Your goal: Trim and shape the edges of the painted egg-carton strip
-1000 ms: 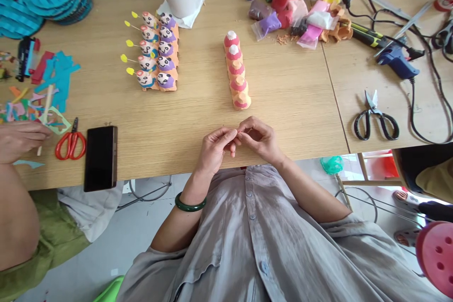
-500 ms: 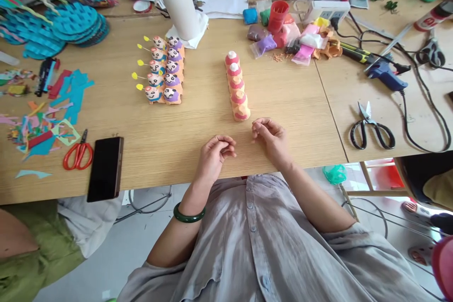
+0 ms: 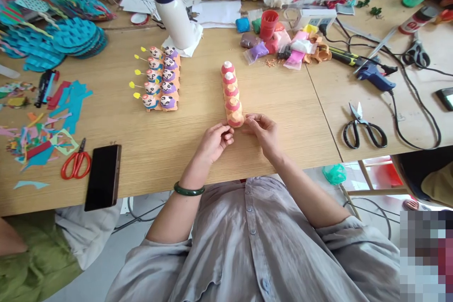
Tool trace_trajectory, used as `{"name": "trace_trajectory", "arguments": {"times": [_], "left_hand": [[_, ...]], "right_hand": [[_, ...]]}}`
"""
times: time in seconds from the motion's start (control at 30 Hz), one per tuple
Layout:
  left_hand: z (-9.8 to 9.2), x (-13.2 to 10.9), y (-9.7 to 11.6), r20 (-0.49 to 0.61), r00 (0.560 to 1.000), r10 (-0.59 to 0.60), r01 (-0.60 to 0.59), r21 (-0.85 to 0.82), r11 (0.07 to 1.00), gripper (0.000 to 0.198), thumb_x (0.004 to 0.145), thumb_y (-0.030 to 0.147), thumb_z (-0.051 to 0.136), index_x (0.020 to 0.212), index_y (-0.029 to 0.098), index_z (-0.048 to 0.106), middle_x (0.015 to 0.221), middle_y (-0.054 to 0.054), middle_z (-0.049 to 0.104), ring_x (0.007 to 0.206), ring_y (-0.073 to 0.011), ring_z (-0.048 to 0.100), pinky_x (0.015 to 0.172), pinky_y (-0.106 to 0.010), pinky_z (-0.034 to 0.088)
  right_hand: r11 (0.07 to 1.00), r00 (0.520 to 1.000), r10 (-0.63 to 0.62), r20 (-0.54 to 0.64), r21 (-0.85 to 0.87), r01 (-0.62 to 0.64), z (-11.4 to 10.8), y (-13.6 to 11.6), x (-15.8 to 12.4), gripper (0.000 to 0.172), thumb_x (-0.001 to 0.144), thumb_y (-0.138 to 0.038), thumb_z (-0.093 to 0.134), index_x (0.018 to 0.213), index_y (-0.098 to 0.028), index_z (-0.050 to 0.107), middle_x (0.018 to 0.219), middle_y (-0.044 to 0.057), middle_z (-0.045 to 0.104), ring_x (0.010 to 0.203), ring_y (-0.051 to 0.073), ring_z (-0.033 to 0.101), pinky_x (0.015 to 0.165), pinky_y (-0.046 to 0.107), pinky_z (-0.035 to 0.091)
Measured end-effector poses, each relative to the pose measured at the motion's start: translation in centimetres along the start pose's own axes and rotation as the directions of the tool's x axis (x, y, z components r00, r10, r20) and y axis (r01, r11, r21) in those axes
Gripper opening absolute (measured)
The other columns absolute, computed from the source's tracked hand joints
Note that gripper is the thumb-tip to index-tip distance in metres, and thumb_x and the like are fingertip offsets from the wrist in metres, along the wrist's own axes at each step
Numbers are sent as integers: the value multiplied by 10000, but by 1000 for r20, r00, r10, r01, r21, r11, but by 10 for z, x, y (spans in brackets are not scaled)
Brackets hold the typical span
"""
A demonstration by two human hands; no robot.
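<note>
A strip of egg-carton cups (image 3: 230,89), painted pink and orange with white tips, lies on the wooden table (image 3: 283,104) and runs away from me. My left hand (image 3: 213,142) is curled, thumb and fingers pinched together just left of the strip's near cup. What it pinches is too small to make out. My right hand (image 3: 264,130) is curled too, its fingertips closed against the right side of that same near cup. A green bangle (image 3: 188,191) is on my left wrist.
Painted panda carton figures (image 3: 161,82) stand to the left, with a white bottle (image 3: 170,7) behind them. Red scissors (image 3: 75,163) and a black phone (image 3: 103,177) lie near the front edge. At right are black scissors (image 3: 363,127), a blue glue gun (image 3: 375,75), cables and clay bags (image 3: 283,47).
My hands were joined in a pinch near the table edge, then came apart. Both have moved forward to the strip's near end. The view has tilted up.
</note>
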State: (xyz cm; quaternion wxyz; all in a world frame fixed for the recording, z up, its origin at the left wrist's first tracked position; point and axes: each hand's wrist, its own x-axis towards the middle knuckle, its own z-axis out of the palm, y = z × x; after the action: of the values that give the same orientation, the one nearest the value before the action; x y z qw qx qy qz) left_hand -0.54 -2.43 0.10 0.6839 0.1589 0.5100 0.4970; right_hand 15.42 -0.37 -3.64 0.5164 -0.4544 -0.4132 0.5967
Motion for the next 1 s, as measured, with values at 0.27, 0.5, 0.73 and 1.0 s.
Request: {"name": "trace_trajectory", "arguments": {"times": [0.27, 0.5, 0.73, 1.0], "left_hand": [[-23, -47, -17, 169, 970, -177, 176, 23, 984, 183, 687, 187, 845, 739, 111, 688, 612, 23, 549, 466, -10, 343, 431, -138, 296], [-25, -64, -24, 150, 988, -23, 12, 75, 997, 214, 738, 283, 826, 901, 152, 786, 665, 14, 573, 500, -34, 345, 456, -171, 315], [-18, -75, -24, 107, 994, 14, -15, 6, 1000, 150, 726, 266, 808, 772, 158, 715, 683, 28, 466, 580, -66, 377, 490, -189, 367], [-5, -83, -35, 82, 991, 106, -104, -34, 994, 276, 682, 312, 910, 767, 170, 690, 729, 25, 515, 614, -69, 411, 498, -188, 395]], "right_hand": [[1000, 997, 19, 74, 15, -21, -10, -25, -63, 310, 862, -498, 850, 911, -209, 746, 1021, 44, 703, 897, 163, 701, 810, 324, 700], [999, 996, -17, 87, 53, 12, -6, -30, -81, 259, 887, -465, 837, 913, -219, 759, 1038, 44, 669, 890, 168, 695, 805, 357, 722], [997, 996, -31, 83, 72, 25, -2, -33, -84, 238, 896, -438, 836, 913, -214, 755, 1022, 41, 671, 879, 162, 697, 805, 356, 720], [997, 990, -63, 130, 57, 56, 4, -35, -90, 166, 924, -388, 812, 933, -227, 769, 1048, 36, 665, 896, 151, 699, 784, 312, 701]]}}
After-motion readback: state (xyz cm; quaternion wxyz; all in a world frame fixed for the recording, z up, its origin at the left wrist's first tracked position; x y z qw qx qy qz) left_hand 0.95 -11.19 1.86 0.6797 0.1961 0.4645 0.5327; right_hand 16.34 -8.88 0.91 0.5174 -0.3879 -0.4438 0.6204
